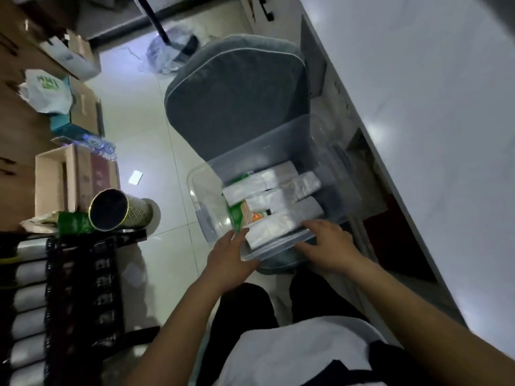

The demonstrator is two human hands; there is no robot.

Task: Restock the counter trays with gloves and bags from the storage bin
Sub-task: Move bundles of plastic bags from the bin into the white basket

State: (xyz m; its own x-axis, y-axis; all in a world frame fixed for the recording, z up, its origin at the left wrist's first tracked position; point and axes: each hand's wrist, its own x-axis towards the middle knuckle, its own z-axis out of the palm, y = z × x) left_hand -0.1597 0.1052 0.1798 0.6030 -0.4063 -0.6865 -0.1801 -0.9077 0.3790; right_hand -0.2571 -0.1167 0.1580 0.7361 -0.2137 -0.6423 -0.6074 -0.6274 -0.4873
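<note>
A: The clear plastic storage bin (278, 174) is sitting on the seat of a grey cushioned chair (237, 101), just beside the long white counter (432, 135), and its top is standing open.

B: What is lying inside it?

A: White, flat plastic-wrapped packs (278, 188) are lying in rows and filling most of the bin. Between them a green and orange packet (245, 211) is showing. I cannot tell which packs are gloves and which are bags.

B: And the hands, what are they doing?

A: The left hand (228, 260) is touching the near left corner of the bin. Its fingers are quite straight and spread, and its thumb is lying along the near rim. The right hand (326, 243) is resting on the near edge. Its fingers are loosely bent and reaching over the nearest white pack. The picture is blurred there, so I cannot tell if this hand is pinching something.

B: What is standing around the person?

A: On the left, brown cardboard boxes (61, 179) are standing on the pale tiled floor (145, 135), and a dark cylinder can with a gold rim (117, 208) is lying on its side near them. A white plastic bag with green print (47, 91) is sitting on another box further away.
</note>
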